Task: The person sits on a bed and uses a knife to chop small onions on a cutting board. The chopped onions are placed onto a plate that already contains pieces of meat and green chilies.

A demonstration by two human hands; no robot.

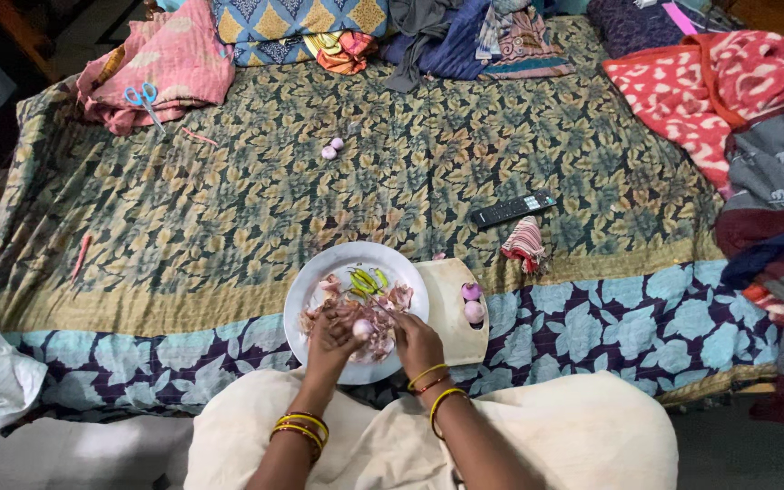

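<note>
Two hands work over a white plate [315, 281] at the near edge of the bed, wrists ringed with yellow and red bangles. Left hand [330, 340] is curled closed around a small peeled onion [362, 328], fingertips pinching it above the plate's near half. Right hand [417, 343] is closed as well, fingers bent toward the same onion; something thin shows at its fingertips, too small to identify, so what it holds cannot be told. The plate carries a heap of pinkish onion skins [390, 298] and a few green chillies [365, 279] on its far side. Just right of the plate, touching its rim, lies a pale cutting board [451, 318] with two peeled purple-white onions [473, 302] near its right edge. The plate and board rest on a quilted cover [229, 218], blue-flowered border nearest, olive leaf print beyond. Farther out, right of centre, a small striped red cloth [525, 244] lies crumpled, and just beyond it a black remote control [512, 210] sits slanted. Two more small onions [331, 148] lie together mid-bed, well apart from the plate. At the far left, blue-handled scissors [144, 98] rest on a folded pink cloth [170, 59]. Heaped clothes [446, 36] line the far edge; a red-and-white patterned fabric [710, 91] spreads at far right.
</note>
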